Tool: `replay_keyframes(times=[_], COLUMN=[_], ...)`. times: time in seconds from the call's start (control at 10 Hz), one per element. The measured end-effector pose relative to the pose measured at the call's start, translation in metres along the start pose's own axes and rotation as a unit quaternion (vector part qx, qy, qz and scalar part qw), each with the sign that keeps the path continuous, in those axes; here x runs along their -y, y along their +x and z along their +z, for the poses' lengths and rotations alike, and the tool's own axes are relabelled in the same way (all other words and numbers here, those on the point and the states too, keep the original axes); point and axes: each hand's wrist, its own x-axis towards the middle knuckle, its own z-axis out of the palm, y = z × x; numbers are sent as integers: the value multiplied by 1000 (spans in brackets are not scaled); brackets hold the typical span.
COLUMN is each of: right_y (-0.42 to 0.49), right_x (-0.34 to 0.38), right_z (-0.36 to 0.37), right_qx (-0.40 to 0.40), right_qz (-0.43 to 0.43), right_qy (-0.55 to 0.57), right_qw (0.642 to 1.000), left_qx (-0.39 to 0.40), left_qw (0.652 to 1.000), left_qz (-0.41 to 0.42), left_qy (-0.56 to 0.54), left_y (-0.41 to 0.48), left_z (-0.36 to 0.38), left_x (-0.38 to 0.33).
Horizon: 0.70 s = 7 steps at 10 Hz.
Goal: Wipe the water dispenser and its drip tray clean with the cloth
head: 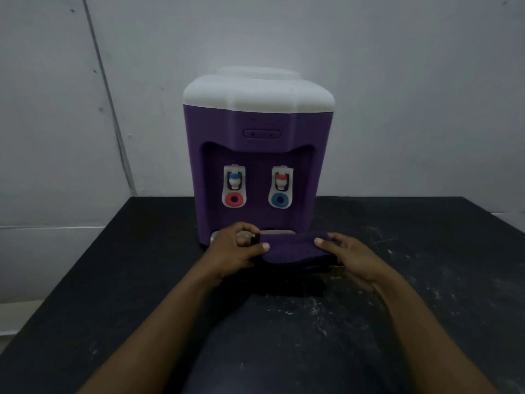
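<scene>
**Cloth held low at the foot of the dispenser (pixel 255 155), wiping not yet begun**

The left hand (pixel 238 248) and right hand (pixel 349 260) each pinch an end of the folded purple cloth (pixel 292 248), thumbs on top, just in front of the tray (pixel 277 231). The cloth hangs close over the speckled table (pixel 426 280). If dragged there, it could pick up grit and smear it on. A hard push may dislodge the tray or nudge a tap (pixel 233 186).
</scene>
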Motion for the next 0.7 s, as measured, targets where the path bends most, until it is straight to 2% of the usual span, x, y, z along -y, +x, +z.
replay_keyframes(times=[0.1, 0.2, 0.3, 0.5, 0.6, 0.7], right_y=[-2, -1, 6, 22, 23, 26], right_x=[-9, -16, -23, -34, -41, -43], right_z=[-36, -61, -77, -86, -80, -74], right_qx=[-82, -154, -228, -300, -301, -343], right_qz=[37, 36, 12, -51, -64, -85], right_qy=[54, 50, -9, -205, -269, -347], right_qw=[994, 986, 974, 930, 913, 869], left_qx=[-5, -28, -53, -85, -93, -98], left_qw=[999, 994, 987, 961, 920, 866], left_qz=[36, 80, 109, 167, 204, 240], left_qy=[17, 66, 111, 202, 322, 427], left_y=[16, 33, 49, 68, 69, 70], left_z=[54, 93, 120, 147, 147, 143], left_x=[11, 15, 15, 26, 22, 14])
